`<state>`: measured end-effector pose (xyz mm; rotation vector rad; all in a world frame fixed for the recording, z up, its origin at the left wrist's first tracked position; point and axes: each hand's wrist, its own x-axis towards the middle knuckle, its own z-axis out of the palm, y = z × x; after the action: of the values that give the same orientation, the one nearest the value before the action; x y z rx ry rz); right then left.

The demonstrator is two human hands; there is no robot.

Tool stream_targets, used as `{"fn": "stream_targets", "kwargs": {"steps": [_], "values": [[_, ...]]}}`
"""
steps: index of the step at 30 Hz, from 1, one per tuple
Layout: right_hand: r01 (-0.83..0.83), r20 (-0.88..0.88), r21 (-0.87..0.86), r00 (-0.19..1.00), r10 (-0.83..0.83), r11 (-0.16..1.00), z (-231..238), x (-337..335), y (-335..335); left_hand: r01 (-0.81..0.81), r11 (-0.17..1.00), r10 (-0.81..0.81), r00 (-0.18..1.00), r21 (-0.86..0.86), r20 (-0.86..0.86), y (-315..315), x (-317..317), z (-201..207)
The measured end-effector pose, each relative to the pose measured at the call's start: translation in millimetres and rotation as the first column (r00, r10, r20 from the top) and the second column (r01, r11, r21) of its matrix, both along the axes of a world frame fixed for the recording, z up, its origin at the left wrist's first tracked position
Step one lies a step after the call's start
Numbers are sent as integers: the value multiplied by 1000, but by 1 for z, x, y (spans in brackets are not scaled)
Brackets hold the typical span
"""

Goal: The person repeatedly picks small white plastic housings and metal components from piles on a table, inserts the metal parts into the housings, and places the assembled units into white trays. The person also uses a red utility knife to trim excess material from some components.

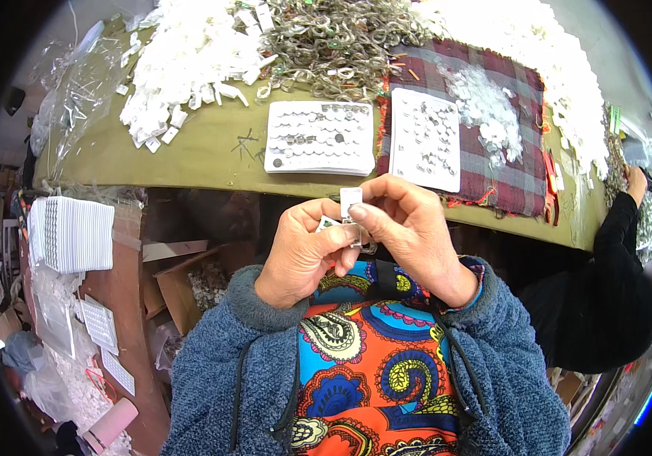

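My left hand [301, 247] and my right hand [408, 230] meet just in front of the table edge. Between the thumb and fingers of the right is a small white rectangular piece [351, 199], held upright. A second small white piece with a green spot [326, 223] shows between the left hand's fingers. Some clear or shiny part sits where the fingertips meet, too small to name. Beyond the hands lie a white tray [280, 166] with rows of round discs and another white tray [424, 171] with small metallic pieces.
A heap of white plastic pieces [189, 57] and a mound of grey-brown loops [333, 45] cover the table's back. Clear pieces [485, 106] lie on a plaid cloth [527, 178]. Stacked white trays [79, 235] stand left. Another person's arm [623, 228] reaches in at right.
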<state>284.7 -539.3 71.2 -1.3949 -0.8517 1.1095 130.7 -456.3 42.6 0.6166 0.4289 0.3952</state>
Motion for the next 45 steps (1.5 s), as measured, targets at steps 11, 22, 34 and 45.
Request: {"fn": "stream_targets", "kwargs": {"steps": [11,22,34,45], "values": [[-295,655,455,750,-91,840,-5,20,-6,154,908,-37,956,-389,290,-1,10,-21],[-350,750,650,440,-494,675,-25,41,-32,274,935,-266,962,-225,66,-18,35,-7],[555,771,383,249,-587,738,-33,172,-102,450,867,-438,893,-215,105,-25,73,-18],[421,933,293,69,-353,858,-38,164,-53,462,859,-453,887,-222,92,-21,76,-26]]}}
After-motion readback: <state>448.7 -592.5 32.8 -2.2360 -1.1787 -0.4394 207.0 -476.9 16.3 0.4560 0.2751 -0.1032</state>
